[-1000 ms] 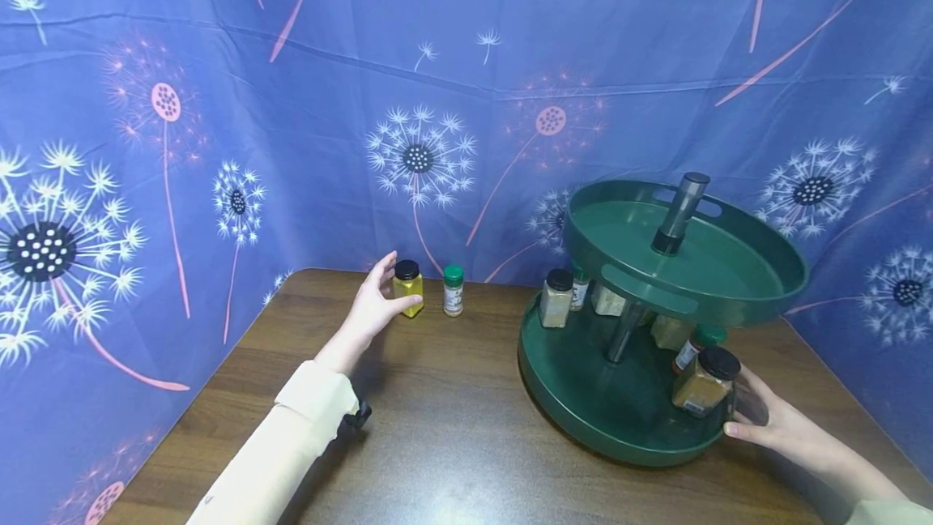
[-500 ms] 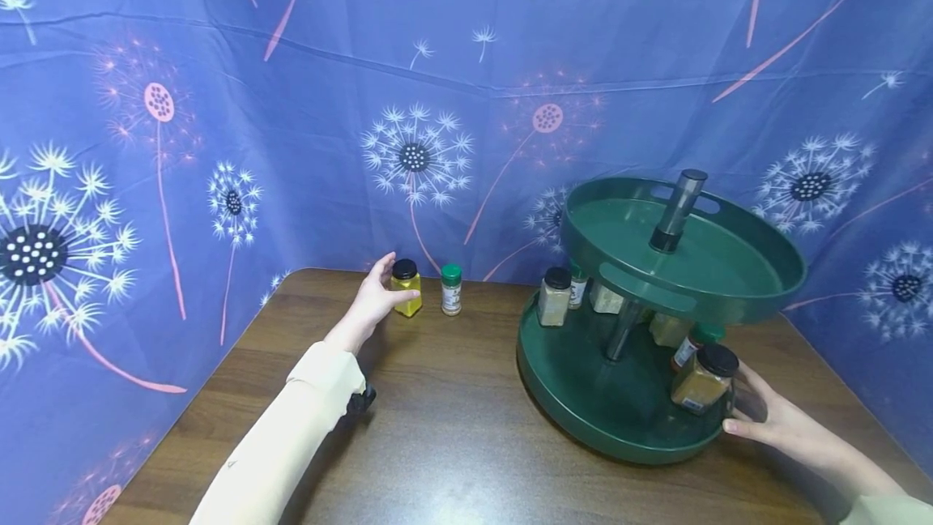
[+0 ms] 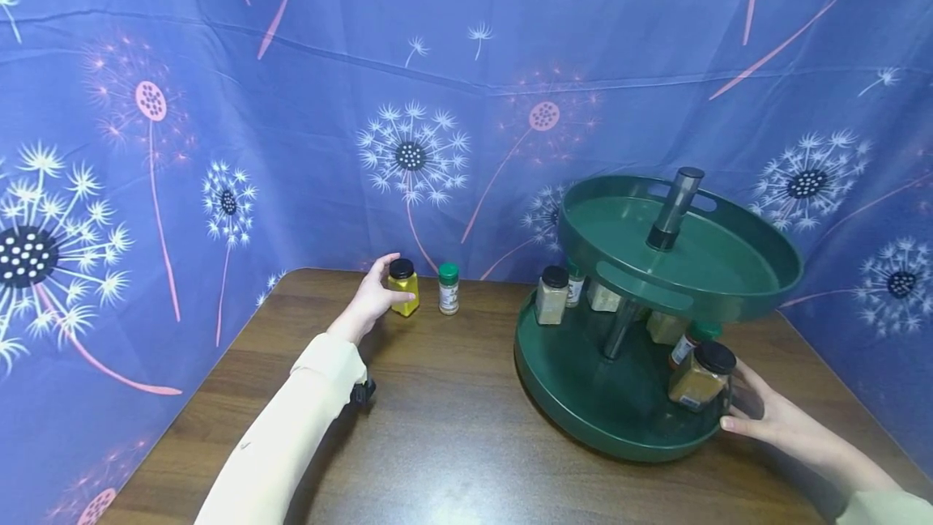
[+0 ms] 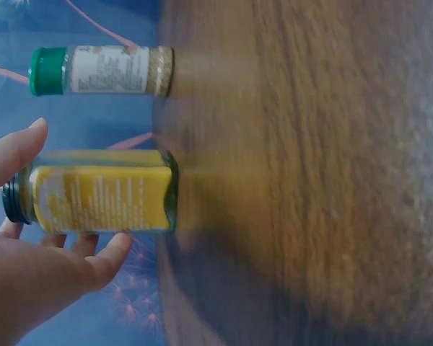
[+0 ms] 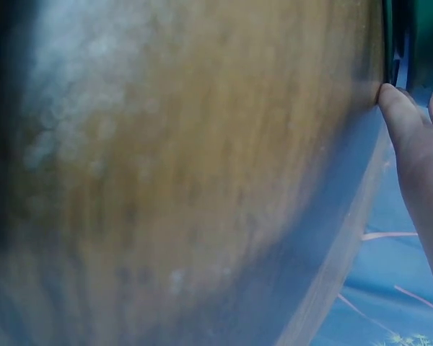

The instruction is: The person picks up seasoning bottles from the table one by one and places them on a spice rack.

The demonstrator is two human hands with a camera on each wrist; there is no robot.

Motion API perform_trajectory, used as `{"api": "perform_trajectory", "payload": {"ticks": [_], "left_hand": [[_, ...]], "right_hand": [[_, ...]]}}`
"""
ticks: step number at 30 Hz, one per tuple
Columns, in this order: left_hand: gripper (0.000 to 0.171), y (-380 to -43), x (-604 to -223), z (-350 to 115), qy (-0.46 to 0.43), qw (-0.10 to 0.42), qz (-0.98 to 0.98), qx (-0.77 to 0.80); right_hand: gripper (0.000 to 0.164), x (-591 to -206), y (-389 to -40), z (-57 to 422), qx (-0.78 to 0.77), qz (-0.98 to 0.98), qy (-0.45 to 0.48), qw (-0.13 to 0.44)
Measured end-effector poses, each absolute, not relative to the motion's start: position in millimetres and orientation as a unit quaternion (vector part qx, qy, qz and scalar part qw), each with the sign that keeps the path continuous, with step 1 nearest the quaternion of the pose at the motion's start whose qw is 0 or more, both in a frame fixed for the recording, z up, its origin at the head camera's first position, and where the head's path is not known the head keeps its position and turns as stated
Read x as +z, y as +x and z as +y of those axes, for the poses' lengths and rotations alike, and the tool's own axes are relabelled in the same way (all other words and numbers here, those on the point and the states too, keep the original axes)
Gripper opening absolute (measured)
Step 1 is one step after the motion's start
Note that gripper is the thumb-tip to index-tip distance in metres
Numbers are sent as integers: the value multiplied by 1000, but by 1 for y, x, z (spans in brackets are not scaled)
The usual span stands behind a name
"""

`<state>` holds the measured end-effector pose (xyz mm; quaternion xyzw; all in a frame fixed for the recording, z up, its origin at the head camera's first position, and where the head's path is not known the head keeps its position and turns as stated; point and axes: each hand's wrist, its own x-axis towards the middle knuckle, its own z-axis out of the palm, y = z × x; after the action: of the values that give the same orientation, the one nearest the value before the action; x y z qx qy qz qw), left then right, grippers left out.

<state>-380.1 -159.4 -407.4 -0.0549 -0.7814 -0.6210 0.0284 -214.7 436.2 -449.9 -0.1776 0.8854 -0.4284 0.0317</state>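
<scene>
A square spice jar with yellow contents and a black lid stands upright on the table at the back left. My left hand is around it, fingers along its left side. In the left wrist view the thumb lies near the lid, with a gap apparent beside the jar. Just to its right is a green-capped spice jar. My right hand touches the right edge of a green two-tier turntable, beside a black-lidded jar of brown spice. Some right fingers are hidden.
On the lower tier are more jars, including a pale black-lidded one and a red-brown one with a green cap. The raised upper tier overhangs them. A blue patterned cloth hangs behind the wooden table.
My left thumb and fingers have come slightly closer around the yellow jar, and the left forearm has shifted a little. The right hand stays at the turntable's edge. The view drifts slightly.
</scene>
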Motion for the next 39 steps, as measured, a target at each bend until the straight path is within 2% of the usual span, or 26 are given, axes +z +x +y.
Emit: {"api": "perform_trajectory", "payload": {"ticks": [5, 11, 17, 24, 30, 39], "left_hand": [[83, -384, -409, -160, -50, 21, -780, -623], [71, -393, -419, -165, -60, 33, -779, -624], [66, -392, -418, -164, -71, 43, -775, -627], [64, -391, -421, -164, -88, 67, -778, -618], [65, -390, -421, -165, -91, 68, -794, -597], [67, -380, -399, -165, -98, 71, -805, -581]], "right_hand": [[91, -447, -214, 436, -420, 891, -167, 41], [90, -445, -214, 436, -420, 891, -166, 50], [90, -444, -215, 436, -434, 884, -161, 63], [90, -444, -217, 437, -432, 885, -161, 68], [90, -441, -217, 435, -429, 885, -168, 64], [89, -441, -215, 433, -437, 881, -175, 56]]}}
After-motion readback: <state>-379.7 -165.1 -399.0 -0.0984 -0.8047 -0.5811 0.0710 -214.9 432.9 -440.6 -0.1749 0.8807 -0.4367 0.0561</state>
